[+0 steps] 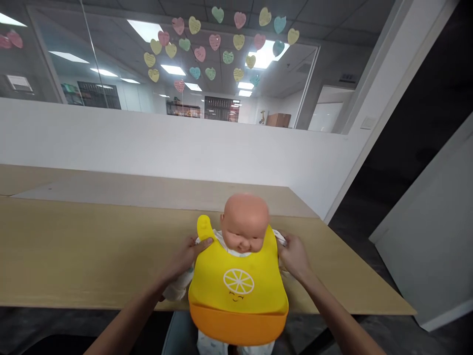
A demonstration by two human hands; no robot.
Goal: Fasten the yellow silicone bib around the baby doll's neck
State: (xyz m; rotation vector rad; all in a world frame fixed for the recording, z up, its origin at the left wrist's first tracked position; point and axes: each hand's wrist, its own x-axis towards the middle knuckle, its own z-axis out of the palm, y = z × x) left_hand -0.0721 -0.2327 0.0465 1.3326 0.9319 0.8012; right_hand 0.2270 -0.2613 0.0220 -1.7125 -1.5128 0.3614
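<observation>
A baby doll (247, 217) in white patterned clothing (179, 290) is upright at the table's near edge, its head tipped slightly down. Across its chest lies a yellow bib (207, 281) with a white citrus slice and a smiling face printed on it; an orange pocket (238, 325) runs along the bottom. My left hand (194, 251) pinches the bib below its raised, free strap end (204, 227), thumb on the front. On the other side, my right hand (293, 254) is closed at the bib's edge beside white cloth, its fingertips partly hidden. The other strap passes behind the doll's neck.
The wooden table (92, 246) stretches left and right, with a pale panel (129, 187) along its back. Behind it is a white wall (166, 143) with a window bearing heart-shaped notes (215, 42). A grey door (432, 222) stands at the right.
</observation>
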